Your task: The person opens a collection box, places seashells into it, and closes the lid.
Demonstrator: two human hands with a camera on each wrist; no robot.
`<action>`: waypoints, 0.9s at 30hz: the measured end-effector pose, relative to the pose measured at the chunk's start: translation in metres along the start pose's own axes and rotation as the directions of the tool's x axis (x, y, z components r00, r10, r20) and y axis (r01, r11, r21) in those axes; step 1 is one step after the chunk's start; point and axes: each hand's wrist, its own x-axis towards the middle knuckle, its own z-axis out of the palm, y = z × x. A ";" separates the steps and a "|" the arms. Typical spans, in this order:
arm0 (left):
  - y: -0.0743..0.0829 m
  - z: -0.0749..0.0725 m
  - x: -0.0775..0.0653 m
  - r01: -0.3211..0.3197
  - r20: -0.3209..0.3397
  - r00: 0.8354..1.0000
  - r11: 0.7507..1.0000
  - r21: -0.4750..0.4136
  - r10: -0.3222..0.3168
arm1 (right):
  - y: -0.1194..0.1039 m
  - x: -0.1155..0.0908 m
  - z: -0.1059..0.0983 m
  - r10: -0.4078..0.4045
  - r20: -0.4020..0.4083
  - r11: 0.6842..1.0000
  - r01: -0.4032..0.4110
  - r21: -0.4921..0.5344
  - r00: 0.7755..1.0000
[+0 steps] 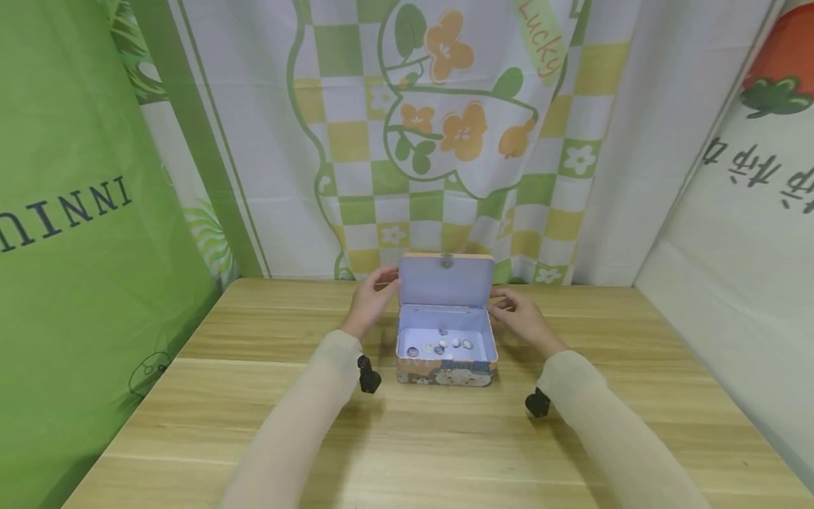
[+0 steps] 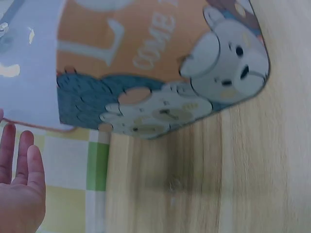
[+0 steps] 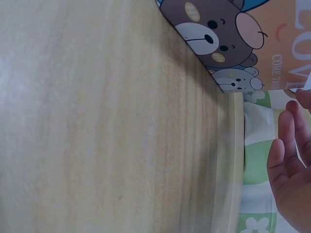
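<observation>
An orange tin box (image 1: 445, 372) with cartoon bears stands on the table, its hinged lid (image 1: 446, 281) raised upright. Several small pebble-like pieces (image 1: 456, 343), some pale and some dark, lie on its floor. My left hand (image 1: 371, 300) is at the left edge of the lid, fingertips right at the rim. In the left wrist view, the fingers (image 2: 35, 160) are extended beside the lid. At the opposite side, my right hand (image 1: 523, 318) has its fingertips by the lid's lower right edge. Its fingers (image 3: 277, 160) look loosely extended in the right wrist view.
The wooden table (image 1: 445, 452) reaches back to a checked, flowered curtain (image 1: 407, 205). A green cloth (image 1: 76, 297) hangs along the left side and a white one (image 1: 731, 268) along the right. A thin dark wire (image 1: 149, 371) shows near the table's left edge.
</observation>
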 end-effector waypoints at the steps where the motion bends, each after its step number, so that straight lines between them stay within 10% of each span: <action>1: 0.001 0.000 0.000 -0.001 -0.005 1.000 1.000 -0.011 0.001 | 0.000 0.000 -0.001 -0.002 0.000 1.000 0.002 -0.002 1.000; 27: 0.017 -0.003 -0.014 -0.066 -0.025 0.998 0.993 -0.103 0.064 | -0.015 -0.014 -0.010 -0.002 0.019 1.000 0.002 0.006 1.000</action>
